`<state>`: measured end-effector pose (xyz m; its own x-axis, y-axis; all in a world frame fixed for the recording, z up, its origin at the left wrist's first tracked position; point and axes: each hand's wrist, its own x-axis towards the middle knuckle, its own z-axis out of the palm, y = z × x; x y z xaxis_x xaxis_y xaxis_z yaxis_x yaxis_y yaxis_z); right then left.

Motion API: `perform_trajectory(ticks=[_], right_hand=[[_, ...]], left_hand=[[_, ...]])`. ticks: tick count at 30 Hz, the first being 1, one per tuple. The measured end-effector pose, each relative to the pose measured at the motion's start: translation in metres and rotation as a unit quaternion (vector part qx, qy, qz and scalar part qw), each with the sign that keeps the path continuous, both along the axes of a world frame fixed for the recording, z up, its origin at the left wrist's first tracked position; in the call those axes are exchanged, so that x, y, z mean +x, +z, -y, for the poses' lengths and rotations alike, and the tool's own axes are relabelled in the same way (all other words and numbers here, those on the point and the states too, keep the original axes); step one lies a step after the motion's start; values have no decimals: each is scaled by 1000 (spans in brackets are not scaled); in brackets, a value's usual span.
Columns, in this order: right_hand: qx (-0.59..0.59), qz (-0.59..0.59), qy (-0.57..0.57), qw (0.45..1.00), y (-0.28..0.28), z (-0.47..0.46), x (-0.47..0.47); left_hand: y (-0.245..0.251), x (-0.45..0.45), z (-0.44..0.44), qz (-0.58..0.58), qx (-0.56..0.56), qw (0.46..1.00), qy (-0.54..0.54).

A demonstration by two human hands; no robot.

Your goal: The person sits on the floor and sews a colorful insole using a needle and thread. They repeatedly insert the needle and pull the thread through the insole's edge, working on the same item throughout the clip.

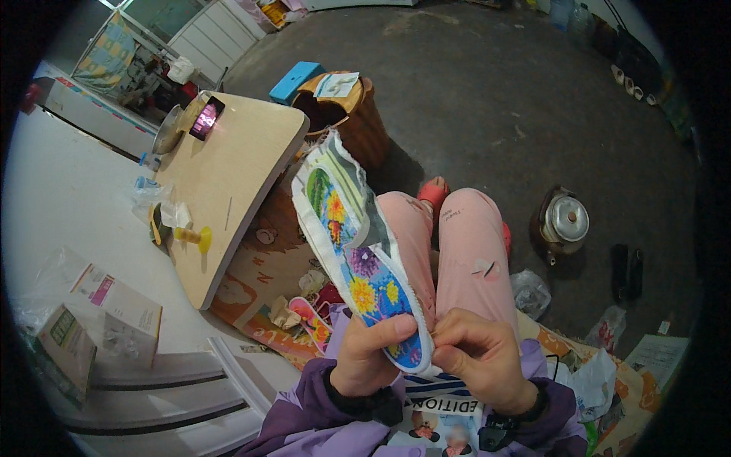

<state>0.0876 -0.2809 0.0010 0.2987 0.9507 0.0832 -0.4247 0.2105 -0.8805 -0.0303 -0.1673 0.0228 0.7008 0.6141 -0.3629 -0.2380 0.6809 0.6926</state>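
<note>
My left hand [371, 348] grips a cross-stitched fabric insole [365, 288] near its rounded near end, thumb pressed on the stitching. Flowers in yellow, purple and red on blue cover the insole, and its border is white. A loose flap of striped, frayed cloth [348, 171] folds over its far part. At the insole's right edge, the thumb and fingers of my right hand [485, 360] are pinched together. Something thin, a needle or thread, shows at those fingertips, mostly hidden. Both hands are above my lap, in front of pink trousers [474, 251].
Left stands a wooden-topped table [251, 131] with a phone [207, 118], a metal bowl [168, 130] and a yellow thread spool [194, 237]. A brown bin [365, 125] and blue stool [297, 81] are beyond. A kettle [565, 220] sits on the floor at right. Another patterned insole [311, 323] lies left.
</note>
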Motion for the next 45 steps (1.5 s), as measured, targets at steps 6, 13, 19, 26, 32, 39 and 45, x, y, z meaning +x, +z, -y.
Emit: perform_trajectory(ticks=[6,13,19,26,32,39,45], right_hand=[[-62,-55,-26,996,5,1,-2],[-96,-80,-43,991,7,1,3],[-31,101,-187,977,7,-1,-5],[-52,240,-267,932,-13,-10,1],[-75,191,-280,938,-37,-23,3],[-73,174,-340,921,-74,-49,6],[-40,324,-388,862,-68,-50,12]], left_hand=[[-6,-3,-5,86,-96,992,-4],[-9,-1,-8,50,-133,990,27],[-8,3,-7,19,-137,990,34],[-18,10,3,-29,-105,992,67],[-38,13,5,-34,-116,990,71],[-65,13,-12,43,-190,980,32],[-70,13,-11,57,-253,964,64]])
